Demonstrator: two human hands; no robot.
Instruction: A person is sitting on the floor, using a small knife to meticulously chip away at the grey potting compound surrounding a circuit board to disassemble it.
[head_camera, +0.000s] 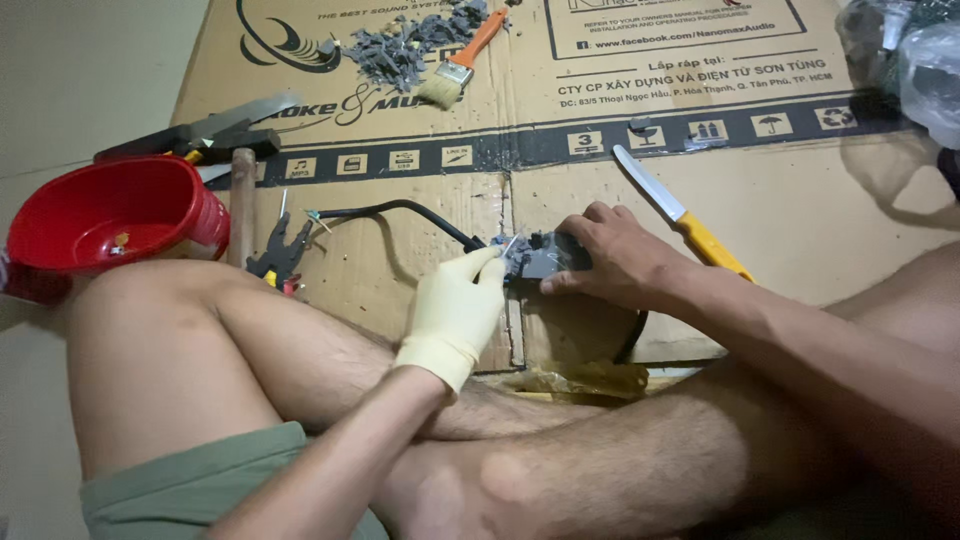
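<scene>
Head view: gloved left hand (455, 312) pinches a thin tool (508, 244); bare right hand (610, 258), fingers curled, clamps the dark block (545, 258) on the cardboard (800, 200).

The left hand (455, 310) wore a cream glove, and the bare right hand (615, 260) pressed a dark grey block (545, 258) with a black cable (400, 210). Left of the hands sat a red bowl (105, 215); beyond them lay a yellow-handled knife (680, 215), an orange-handled brush (462, 58) and brown cardboard (800, 190) with black print.
</scene>
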